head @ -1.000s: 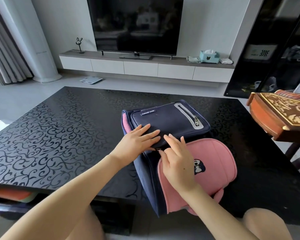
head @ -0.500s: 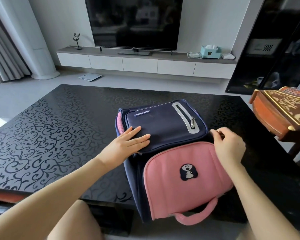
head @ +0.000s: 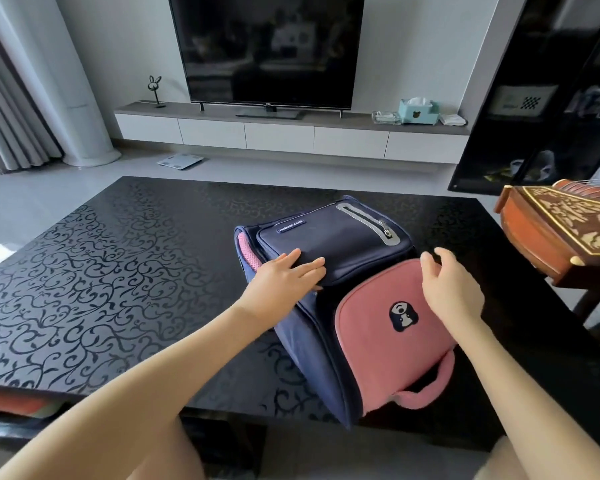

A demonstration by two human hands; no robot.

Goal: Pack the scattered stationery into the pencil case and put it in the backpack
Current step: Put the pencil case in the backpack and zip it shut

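- My left hand (head: 284, 280) lies flat, fingers spread, on the navy backpack (head: 329, 244)
- My right hand (head: 452, 289), at 3 o'clock, rests loosely curled, gripping nothing, on its pink flap (head: 378, 348)

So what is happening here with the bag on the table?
A person is handling a navy and pink backpack lying on the black patterned table. The left hand rests flat on its navy front pocket, and the right hand is at the edge of the pink flap. No pencil case or loose stationery is visible.
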